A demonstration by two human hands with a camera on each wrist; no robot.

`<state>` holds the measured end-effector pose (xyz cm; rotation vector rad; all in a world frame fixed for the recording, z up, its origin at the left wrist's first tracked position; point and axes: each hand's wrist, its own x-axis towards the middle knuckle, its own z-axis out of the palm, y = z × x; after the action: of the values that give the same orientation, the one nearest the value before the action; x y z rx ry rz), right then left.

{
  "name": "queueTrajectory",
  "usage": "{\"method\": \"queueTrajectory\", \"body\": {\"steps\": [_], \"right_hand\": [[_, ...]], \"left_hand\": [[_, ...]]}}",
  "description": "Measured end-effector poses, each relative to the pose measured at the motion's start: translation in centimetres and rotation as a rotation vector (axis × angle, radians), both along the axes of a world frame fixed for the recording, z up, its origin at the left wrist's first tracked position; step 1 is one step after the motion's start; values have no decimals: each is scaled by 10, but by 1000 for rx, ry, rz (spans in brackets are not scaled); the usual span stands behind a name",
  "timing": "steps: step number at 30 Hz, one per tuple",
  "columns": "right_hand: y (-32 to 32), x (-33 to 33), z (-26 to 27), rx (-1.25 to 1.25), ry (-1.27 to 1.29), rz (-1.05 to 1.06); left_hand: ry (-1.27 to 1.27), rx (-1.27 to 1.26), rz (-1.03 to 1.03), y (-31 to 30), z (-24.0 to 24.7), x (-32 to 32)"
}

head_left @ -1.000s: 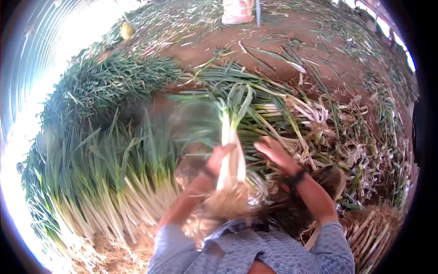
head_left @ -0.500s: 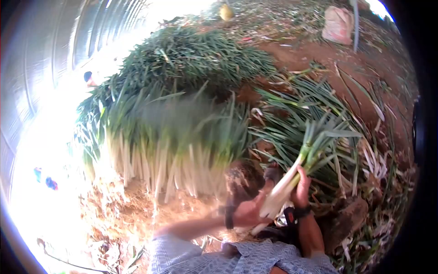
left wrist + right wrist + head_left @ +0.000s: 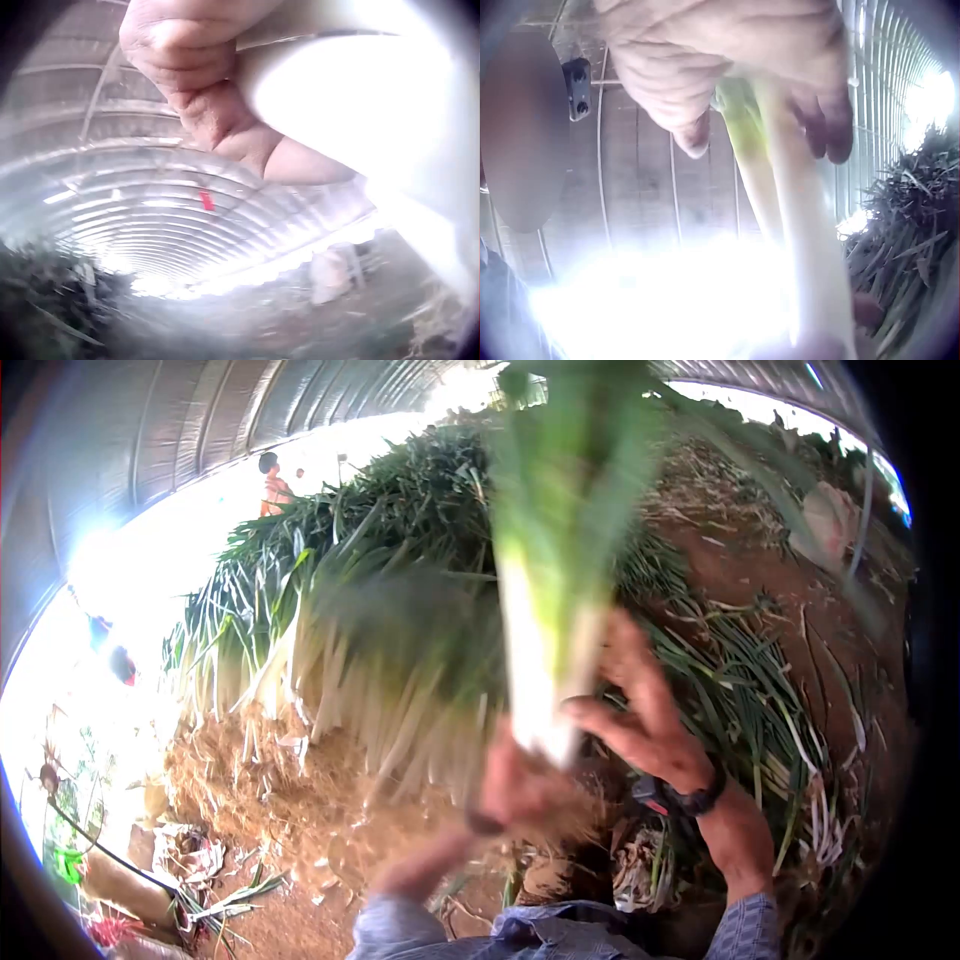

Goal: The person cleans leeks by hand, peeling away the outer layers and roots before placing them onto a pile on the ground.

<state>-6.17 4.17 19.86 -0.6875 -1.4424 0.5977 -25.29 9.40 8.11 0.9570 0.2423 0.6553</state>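
A bunch of large green onions (image 3: 545,630) with thick white stalks stands nearly upright in front of the chest in the head view, its blurred green tops close to the camera. My left hand (image 3: 525,780) grips the bunch low on the white part. In the left wrist view the curled fingers and thumb (image 3: 307,161) press against a bright white stalk. My right hand (image 3: 655,715) is just to the right of the stalks, fingers extended and thumb at their side. The right wrist view has two stalks (image 3: 799,217) passing between that thumb and the fingers.
A long pile of green onions (image 3: 400,640) stands at the left, roots (image 3: 290,800) toward me. Loose green onions (image 3: 745,675) lie on the soil at the right. A pale sack (image 3: 825,525) stands behind, and another person (image 3: 272,488) is at the far left.
The view has swung right, then back toward the pile. The bunch tilted between both hands, then rose upright closer to the camera. The left hand keeps its hold; the right hand came in beside the stalks.
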Motion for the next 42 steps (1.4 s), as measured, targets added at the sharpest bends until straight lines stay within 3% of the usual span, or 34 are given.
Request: {"method": "queueTrajectory", "body": {"steps": [2, 5, 7, 9, 11, 12, 14, 16, 17, 18, 19, 20, 22, 23, 24, 25, 27, 28, 29, 30, 31, 32, 33, 35, 37, 38, 40, 42], "right_hand": [[16, -16, 8, 18, -258, -31], [27, 4, -36, 53, -248, -177], [29, 36, -89, -67, -237, -340], [18, 72, -141, -366, -217, -424], [0, 120, -217, -482, -157, -505], [-13, 143, -252, -551, -105, -541], [-52, 179, -295, -664, -35, -631], [-90, 230, -363, -622, 29, -747], [-108, 265, -396, -719, -34, -799], [-124, 267, -379, -890, 192, -839], [-137, 273, -377, -882, 227, -889], [-150, 285, -380, -869, 269, -947], [-172, 315, -399, -866, 290, -1056], [-179, 330, -411, -867, 302, -1106], [-179, 353, -432, -801, 104, -1187], [-193, 368, -452, -743, -91, -1275], [-210, 339, -396, -690, 16, -1206], [-220, 347, -434, -438, -18, -1338], [-243, 346, -412, -652, -118, -1294], [-255, 364, -426, -1115, -185, -1286], [-265, 355, -397, -888, -145, -1569], [-269, 345, -374, -768, 75, -1664], [-287, 350, -366, -869, 214, -1598], [-326, 361, -365, -886, 408, -1672], [-362, 367, -368, -1002, 199, -1663], [-367, 353, -332, -1161, 198, -1559], [-403, 380, -411, -1225, -229, -1452], [-390, 370, -433, -1221, -246, -1468]], "left_hand": [[190, 266, 238, 61, 73, -68], [557, 648, 689, 143, 177, -193], [920, 785, 989, 186, 215, -280], [1381, 845, 1283, 219, 193, -358], [1849, 767, 1549, 256, 151, -430], [2060, 640, 1519, 217, 152, -383], [2139, 859, 1656, 218, 90, -371], [2023, 975, 1586, 202, 58, -324], [1845, 1126, 1662, 212, 20, -308], [1508, 1210, 1564, 209, 0, -283], [1579, 1323, 1586, 198, -13, -236], [1368, 1395, 1537, 195, -26, -200], [1032, 1260, 1321, 179, -39, -112], [949, 1313, 1291, 175, -54, -67], [865, 1365, 1253, 170, -67, -28], [714, 1282, 1136, 158, -67, 4], [414, 1072, 786, 114, -65, 95], [340, 992, 677, 100, -73, 136], [276, 894, 551, 86, -82, 174], [189, 793, 397, 63, -80, 205], [118, 679, 249, 39, -78, 236], [146, 759, 126, 26, -83, 262], [168, 803, 83, 2, -77, 283], [129, 630, -50, -28, -99, 322], [206, 594, -150, -36, -126, 344], [246, 496, -191, -42, -137, 353], [341, 304, -253, -47, -161, 364], [407, 161, -287, -50, -181, 378]]}}
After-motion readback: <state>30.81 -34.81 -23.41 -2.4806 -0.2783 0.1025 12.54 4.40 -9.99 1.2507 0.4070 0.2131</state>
